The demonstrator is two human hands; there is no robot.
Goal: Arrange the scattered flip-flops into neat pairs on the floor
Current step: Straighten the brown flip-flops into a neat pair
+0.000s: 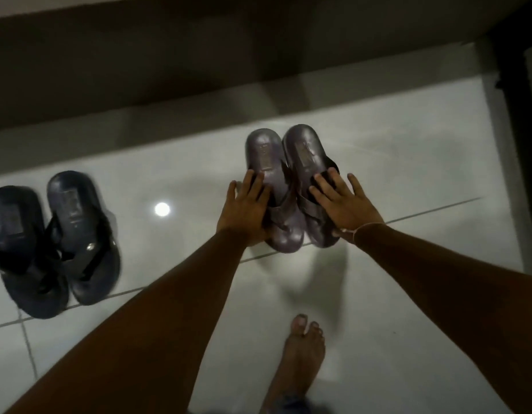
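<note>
**Second pair squared up on the tiles**

A person leans over the glossy white tiled floor (393, 180), both hands pressed flat on a pair of purplish-grey rubber flip-flops (291, 186) that lie side by side, edges touching, heels pointing away towards the dark wall. The left hand (244, 207) rests on the outer side of the left-hand sandal, its fingers (254, 182) spread and extended over the sole rather than curled round it; nothing is gripped. The right hand (345, 201), a thin thread bracelet (367, 226) at the wrist, lies the same way on the other sandal, fingers (327, 182) splayed across the strap, open and pushing, not clutching. The toe ends sit under the palms, just short of a grout line.

Well off to the left of the left hand's fingers, a pair of dark navy rubber flip-flops (54, 246) lies together, heels likewise away, one set slightly further back than the other. A bare foot (300, 354) stands on the tiles below the right arm.

The count: four flip-flops, two pairs, two hands, one foot in view.

The step in hand appears to be the final nudge aligning the second pair. Next, by the look of it, the hands need only lift clear without dragging the sandals; the navy pair might want a small straightening. Motion blur softens the details.
</note>
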